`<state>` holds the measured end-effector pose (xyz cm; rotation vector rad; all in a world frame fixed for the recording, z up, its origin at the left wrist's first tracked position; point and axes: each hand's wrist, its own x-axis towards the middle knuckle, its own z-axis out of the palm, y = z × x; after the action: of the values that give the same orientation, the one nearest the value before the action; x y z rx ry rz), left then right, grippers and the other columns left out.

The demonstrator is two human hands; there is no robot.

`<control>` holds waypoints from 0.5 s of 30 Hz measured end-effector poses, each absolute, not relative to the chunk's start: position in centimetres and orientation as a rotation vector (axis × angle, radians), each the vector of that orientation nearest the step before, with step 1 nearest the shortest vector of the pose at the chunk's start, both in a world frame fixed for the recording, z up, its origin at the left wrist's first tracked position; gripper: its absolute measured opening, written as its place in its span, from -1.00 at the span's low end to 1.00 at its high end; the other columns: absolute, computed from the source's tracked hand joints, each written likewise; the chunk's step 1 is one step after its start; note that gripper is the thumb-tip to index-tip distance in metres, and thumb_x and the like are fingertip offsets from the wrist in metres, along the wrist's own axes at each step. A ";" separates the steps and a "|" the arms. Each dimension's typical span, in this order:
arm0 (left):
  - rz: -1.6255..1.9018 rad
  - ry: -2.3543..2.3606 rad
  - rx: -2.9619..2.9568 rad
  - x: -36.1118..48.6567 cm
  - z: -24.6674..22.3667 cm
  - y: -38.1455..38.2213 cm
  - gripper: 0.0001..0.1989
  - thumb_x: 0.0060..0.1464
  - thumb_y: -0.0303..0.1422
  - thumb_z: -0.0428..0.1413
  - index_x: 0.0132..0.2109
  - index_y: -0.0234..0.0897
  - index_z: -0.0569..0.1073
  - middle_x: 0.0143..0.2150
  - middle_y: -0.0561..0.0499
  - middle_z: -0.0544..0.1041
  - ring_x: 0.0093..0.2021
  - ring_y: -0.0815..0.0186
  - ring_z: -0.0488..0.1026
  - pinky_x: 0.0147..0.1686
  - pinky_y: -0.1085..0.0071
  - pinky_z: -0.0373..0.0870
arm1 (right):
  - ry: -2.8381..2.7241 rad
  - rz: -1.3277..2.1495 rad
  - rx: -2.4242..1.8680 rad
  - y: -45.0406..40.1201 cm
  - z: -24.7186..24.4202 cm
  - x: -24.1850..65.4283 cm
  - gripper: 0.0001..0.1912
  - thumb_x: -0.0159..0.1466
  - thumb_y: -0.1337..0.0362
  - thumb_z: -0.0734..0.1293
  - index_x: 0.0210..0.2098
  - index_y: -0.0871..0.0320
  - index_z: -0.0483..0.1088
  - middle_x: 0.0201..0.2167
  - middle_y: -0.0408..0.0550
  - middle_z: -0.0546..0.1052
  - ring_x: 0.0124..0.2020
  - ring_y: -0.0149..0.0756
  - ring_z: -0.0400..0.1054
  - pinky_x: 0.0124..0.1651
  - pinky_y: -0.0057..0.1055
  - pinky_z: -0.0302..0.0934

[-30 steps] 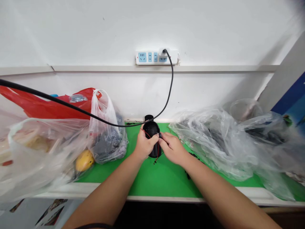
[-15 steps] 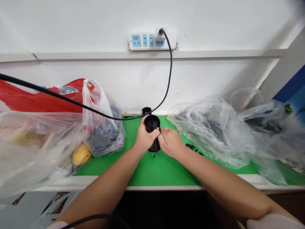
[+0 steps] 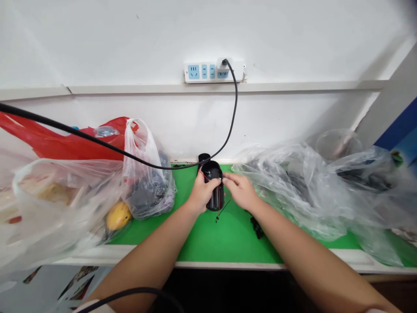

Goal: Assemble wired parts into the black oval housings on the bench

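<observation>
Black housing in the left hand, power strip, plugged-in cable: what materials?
Black housing: probably moulded plastic, glossy; bright highlights on smooth curves. Power strip: likely rigid plastic, smooth white; crisp edges. Plugged-in cable: black sheath, PVC or rubber; bends smoothly.

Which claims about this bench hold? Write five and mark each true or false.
1. The left hand holds the black part. True.
2. A black cable is plugged into the power strip. True.
3. The power strip lies on the green surface. False: it is on the wall.
4. A yellow item lies right of the left hand. False: it is left of it.
5. A red wire runs along the black part. True.
</observation>
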<state>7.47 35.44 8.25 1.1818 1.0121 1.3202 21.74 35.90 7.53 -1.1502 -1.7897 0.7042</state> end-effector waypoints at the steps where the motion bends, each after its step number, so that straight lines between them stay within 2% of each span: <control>1: 1.220 0.985 1.102 7.5 8.4 35.2 -0.49 -0.13 -0.34 0.17 0.00 -0.17 0.21 -0.34 0.10 0.40 -0.49 0.36 0.41 -0.43 0.31 0.44 | -1.639 0.832 -1.099 36.5 7.6 22.3 -0.59 0.25 0.07 0.17 -0.14 0.24 0.44 -0.36 -0.02 0.46 -0.37 -0.37 0.32 -0.27 -0.42 0.23; 4: 0.985 0.920 0.992 7.5 8.8 34.5 -0.51 -0.13 -0.33 0.17 -0.02 -0.16 0.21 -0.40 0.11 0.38 -0.57 0.37 0.39 -0.55 0.36 0.42 | -1.273 1.087 -0.915 37.6 7.6 23.4 -0.45 0.21 -0.06 0.21 0.01 0.21 0.36 -0.20 0.01 0.46 -0.27 -0.35 0.37 -0.25 -0.40 0.29; 7: 0.788 0.867 0.998 7.9 8.6 34.1 -0.51 -0.13 -0.37 0.17 -0.01 -0.16 0.24 -0.39 0.08 0.40 -0.57 0.38 0.40 -0.59 0.40 0.41 | -1.226 1.190 -0.753 37.7 7.6 23.4 -0.43 0.21 -0.07 0.23 0.09 0.12 0.31 -0.07 -0.03 0.44 -0.11 -0.34 0.38 -0.11 -0.39 0.31; 9: 0.675 0.836 0.994 8.1 8.1 34.1 -0.55 -0.14 -0.37 0.16 -0.05 -0.21 0.27 -0.40 0.07 0.40 -0.59 0.37 0.39 -0.62 0.42 0.38 | -1.312 1.260 -0.710 37.2 7.6 23.0 -0.42 0.23 -0.10 0.19 0.10 0.11 0.30 -0.14 -0.05 0.48 -0.17 -0.36 0.40 -0.09 -0.37 0.31; 12: 0.560 0.778 0.978 8.3 7.4 34.1 -0.69 -0.15 -0.32 0.15 -0.23 -0.32 0.29 -0.45 0.03 0.39 -0.63 0.39 0.36 -0.67 0.46 0.31 | -1.412 1.316 -0.740 36.6 7.6 22.3 -0.37 0.25 -0.18 0.11 0.03 0.20 0.34 -0.33 -0.05 0.52 -0.35 -0.38 0.41 -0.18 -0.38 0.32; 15: 0.527 0.761 1.038 8.0 7.4 34.3 -0.66 -0.11 -0.20 0.15 -0.26 -0.33 0.28 -0.46 0.03 0.37 -0.62 0.40 0.34 -0.65 0.48 0.27 | -1.420 1.259 -0.807 36.7 7.6 22.3 -0.32 0.25 -0.23 0.05 -0.05 0.24 0.36 -0.38 -0.03 0.51 -0.39 -0.39 0.40 -0.25 -0.41 0.31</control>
<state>8.01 34.32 7.39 1.0384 0.7606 0.5267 22.25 36.66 7.63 -0.8066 -1.4196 1.2588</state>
